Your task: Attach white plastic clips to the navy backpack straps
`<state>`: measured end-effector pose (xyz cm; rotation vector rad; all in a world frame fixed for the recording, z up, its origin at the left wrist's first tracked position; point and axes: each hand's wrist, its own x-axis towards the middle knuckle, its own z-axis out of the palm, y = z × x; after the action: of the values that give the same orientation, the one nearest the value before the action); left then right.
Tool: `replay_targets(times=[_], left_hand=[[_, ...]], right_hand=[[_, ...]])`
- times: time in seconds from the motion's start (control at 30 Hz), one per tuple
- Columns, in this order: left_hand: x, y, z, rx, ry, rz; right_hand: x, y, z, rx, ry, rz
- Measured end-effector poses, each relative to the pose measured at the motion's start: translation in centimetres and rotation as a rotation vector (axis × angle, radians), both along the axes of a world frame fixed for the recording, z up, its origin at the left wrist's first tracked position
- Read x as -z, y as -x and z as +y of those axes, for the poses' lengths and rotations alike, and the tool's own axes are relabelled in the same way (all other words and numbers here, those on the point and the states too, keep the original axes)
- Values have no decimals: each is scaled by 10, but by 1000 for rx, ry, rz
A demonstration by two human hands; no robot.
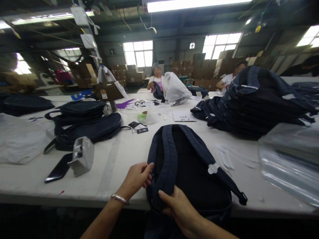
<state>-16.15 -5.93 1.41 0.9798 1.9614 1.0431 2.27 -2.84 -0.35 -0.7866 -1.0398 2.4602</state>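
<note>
A navy and black fabric backpack [191,166] lies at the near edge of the long white table [132,149], its shoulder straps facing up and its lower end reaching the edge. The right hand [180,205] is closed around the lower part of the padded navy left strap [169,159], thumb on top and fingers bent beneath. The left hand [141,174], with a shiny silver bracelet [120,199] at its wrist, is half curled at the backpack's left side, thumb and forefinger close together; whether it pinches anything cannot be told. A small white tag [213,168] sits on the navy right strap [224,179], which slants toward the near right. To the right lie thin white strips [225,158] and clear plastic bags [291,166], with a tall pile of navy backpacks [259,103] behind. On the left are a flat, dark, glossy slab [58,168], a grey-white box-like block [82,156] touching it, and more dark navy bags [92,129]. Black rectangular hang tags [142,130] lie beyond the backpack, to its left. On the far side, a person in a pink apron [157,83] handles a dark bag [158,91].
</note>
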Motion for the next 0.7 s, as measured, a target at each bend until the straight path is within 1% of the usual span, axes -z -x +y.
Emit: replay_targets(times=[0.07,0.1,0.2,0.27,0.37,0.43,0.47,0.53,0.63,0.7], left_hand=[[-3,-7,-11,88,127,-121],[-4,-11,-12,120,147,-116],[-6,-18,-4,216,148,-4],[-9,-22,6,268,176,-71],[-15,-29,16,246,166,-296],[-19,-33,19,194,131,-452],[-20,-34,21,167,106,-525],[-22,-33,24,108,38,-626],[-27,-25,28,58,-71,-643],[-29,-19,29,54,-80,-625]], right_hand=[[3,0,0,-11,-26,6],[5,0,0,-15,-45,10],[9,-1,1,-27,-126,21],[10,0,4,-19,-208,22],[11,2,9,27,-400,19],[13,4,10,72,-542,5],[14,4,10,86,-587,5],[16,3,7,67,-585,22],[18,-3,3,-63,-419,66],[18,-9,5,-77,-303,71]])
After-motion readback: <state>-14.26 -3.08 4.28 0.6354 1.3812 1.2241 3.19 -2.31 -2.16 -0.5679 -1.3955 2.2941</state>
